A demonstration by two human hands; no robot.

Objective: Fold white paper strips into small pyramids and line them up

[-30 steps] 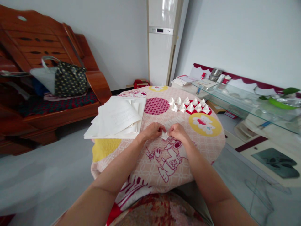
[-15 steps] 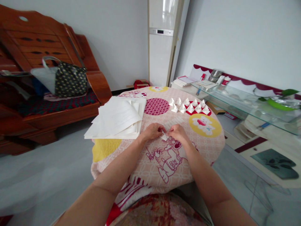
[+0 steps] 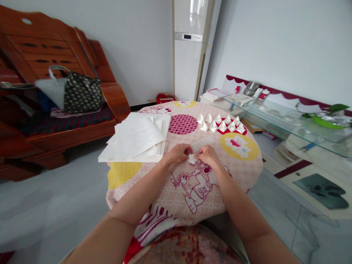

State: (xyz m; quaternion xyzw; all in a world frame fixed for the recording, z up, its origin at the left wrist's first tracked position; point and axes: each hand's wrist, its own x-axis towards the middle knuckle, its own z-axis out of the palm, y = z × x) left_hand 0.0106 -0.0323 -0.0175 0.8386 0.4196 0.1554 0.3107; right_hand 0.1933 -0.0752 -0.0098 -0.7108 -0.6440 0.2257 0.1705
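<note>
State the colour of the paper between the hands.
The paper is white, clearest in the head view.

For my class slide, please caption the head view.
Left hand and right hand hold a small white paper before rows of folded pieces.

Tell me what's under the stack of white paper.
The stack of white paper rests on the patterned tablecloth, whose yellow patch shows along the stack's near edge. The cloth directly beneath, and anything else there, is covered and cannot be seen.
</note>
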